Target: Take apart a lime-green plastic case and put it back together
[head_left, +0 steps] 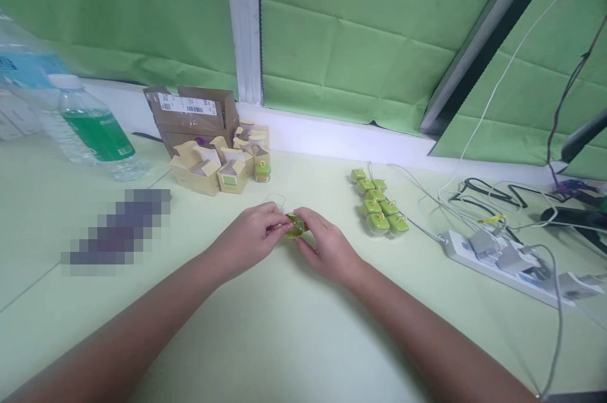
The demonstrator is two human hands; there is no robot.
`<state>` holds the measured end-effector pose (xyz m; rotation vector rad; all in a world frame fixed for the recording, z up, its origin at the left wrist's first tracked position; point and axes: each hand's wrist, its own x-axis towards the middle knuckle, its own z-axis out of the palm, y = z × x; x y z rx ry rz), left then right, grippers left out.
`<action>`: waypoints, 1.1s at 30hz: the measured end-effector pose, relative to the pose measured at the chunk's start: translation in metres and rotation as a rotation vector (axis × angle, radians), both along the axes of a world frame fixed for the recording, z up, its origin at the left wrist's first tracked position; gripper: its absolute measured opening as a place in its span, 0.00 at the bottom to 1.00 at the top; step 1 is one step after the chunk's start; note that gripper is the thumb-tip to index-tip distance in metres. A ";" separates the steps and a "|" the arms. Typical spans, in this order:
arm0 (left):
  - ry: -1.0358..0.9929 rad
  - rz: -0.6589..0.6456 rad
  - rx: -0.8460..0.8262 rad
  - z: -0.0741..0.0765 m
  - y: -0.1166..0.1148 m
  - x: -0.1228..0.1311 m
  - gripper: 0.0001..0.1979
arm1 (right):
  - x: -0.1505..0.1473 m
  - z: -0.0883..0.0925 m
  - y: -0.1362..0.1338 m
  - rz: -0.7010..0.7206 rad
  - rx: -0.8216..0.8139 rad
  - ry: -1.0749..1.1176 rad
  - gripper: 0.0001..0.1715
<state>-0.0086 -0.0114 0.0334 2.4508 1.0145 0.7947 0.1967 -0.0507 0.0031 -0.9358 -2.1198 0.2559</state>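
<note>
Between my two hands, over the table's middle, is a small green container (294, 226), partly hidden by fingers. My left hand (251, 235) pinches at its left side with thumb and fingertips. From the right, the thumb and fingers of my right hand (329, 248) close around it. Which part of it each fingertip grips is too small to tell. Several small clear containers with green lids (378, 221) and pale loops on top stand grouped to the right. Another green-lidded container (262, 171) stands beside opened small cardboard boxes (232, 178) at the back left.
A brown carton (196, 118) with a label leans behind the small boxes. Plastic bottles (99, 131) stand at the far left, near a blurred-out dark patch (121, 232). At right lie a white power strip (502, 267) with plugs and tangled cables (493, 197). Green blinds (379, 36) hang behind.
</note>
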 end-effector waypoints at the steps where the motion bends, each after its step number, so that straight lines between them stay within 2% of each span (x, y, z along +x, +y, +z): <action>1: 0.016 -0.003 0.012 0.001 0.000 0.000 0.13 | 0.000 0.000 0.000 -0.002 0.006 -0.002 0.31; 9: 0.116 -0.022 0.086 0.001 -0.004 -0.001 0.12 | -0.002 0.004 -0.002 -0.013 0.026 -0.030 0.32; 13: 0.105 -0.003 0.092 -0.001 -0.004 0.001 0.12 | -0.003 0.005 -0.002 -0.016 0.023 -0.037 0.31; 25: -0.207 0.097 -0.086 -0.005 -0.009 0.014 0.11 | -0.006 0.003 -0.001 -0.017 0.054 0.011 0.29; 29: -0.286 0.173 -0.084 -0.006 -0.008 0.017 0.09 | -0.006 0.002 -0.001 -0.030 0.057 0.036 0.28; 33: -0.346 0.165 -0.093 -0.006 -0.006 0.017 0.09 | -0.006 0.003 -0.002 -0.054 0.049 0.030 0.27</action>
